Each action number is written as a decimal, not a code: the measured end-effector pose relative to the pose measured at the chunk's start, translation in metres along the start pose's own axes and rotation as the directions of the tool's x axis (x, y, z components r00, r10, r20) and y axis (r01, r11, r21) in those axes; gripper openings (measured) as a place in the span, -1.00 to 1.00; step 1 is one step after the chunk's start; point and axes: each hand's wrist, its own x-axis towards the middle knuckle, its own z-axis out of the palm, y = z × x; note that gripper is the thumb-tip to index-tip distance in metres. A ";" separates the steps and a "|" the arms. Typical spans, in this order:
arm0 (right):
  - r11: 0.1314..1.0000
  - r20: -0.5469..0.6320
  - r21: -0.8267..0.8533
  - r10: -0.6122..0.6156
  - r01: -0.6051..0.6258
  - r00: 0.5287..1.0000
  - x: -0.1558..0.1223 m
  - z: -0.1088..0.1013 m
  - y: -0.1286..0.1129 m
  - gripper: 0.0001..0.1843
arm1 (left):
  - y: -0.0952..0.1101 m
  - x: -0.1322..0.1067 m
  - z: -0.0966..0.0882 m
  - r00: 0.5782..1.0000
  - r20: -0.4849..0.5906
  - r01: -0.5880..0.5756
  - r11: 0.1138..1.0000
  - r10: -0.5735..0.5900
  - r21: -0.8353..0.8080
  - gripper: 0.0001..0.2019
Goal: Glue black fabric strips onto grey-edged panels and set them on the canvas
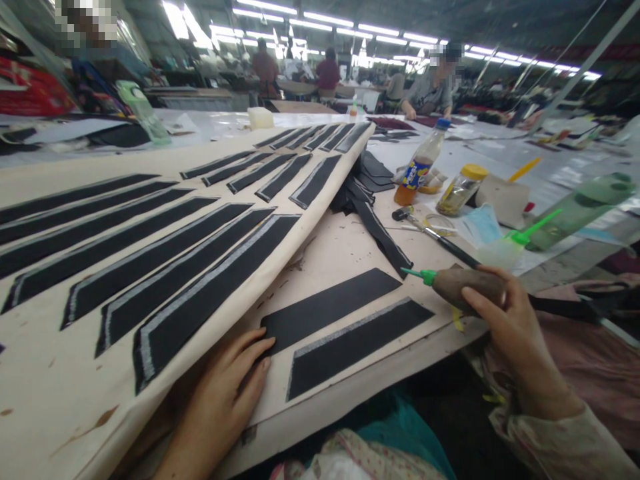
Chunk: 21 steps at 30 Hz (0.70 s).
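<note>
My right hand is closed round a brown glue bottle with a thin green nozzle pointing left. The nozzle tip is over the right end of a black strip that lies on the pale board. At the strip's left end, the stretched fingers of my left hand rest on its edge. Nearer to me is a second black strip, with a whitish glue line along its far edge and left end. Several similar strips with whitish edges lie in rows on a raised pale sheet.
Black strips are piled beyond the board's middle. Back right are a Pepsi bottle, a yellow-lidded jar, a black-handled tool, a face mask and a green bottle. A co-worker stands across the table.
</note>
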 end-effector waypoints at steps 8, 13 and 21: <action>0.960 0.077 -0.257 -0.095 0.112 0.992 -0.008 -0.001 -0.013 -0.44 | -0.002 -0.001 0.001 1.000 0.005 -0.022 1.000 0.022 0.000 -0.71; 0.952 0.096 -0.281 -0.098 0.121 0.991 -0.008 -0.001 -0.013 -0.45 | -0.003 -0.001 0.001 0.999 0.001 -0.032 0.999 0.032 0.011 -0.72; 0.942 0.119 -0.281 -0.154 0.182 0.981 -0.008 0.004 -0.010 -0.50 | -0.004 0.000 0.001 0.999 0.019 -0.031 0.999 0.030 0.025 -0.71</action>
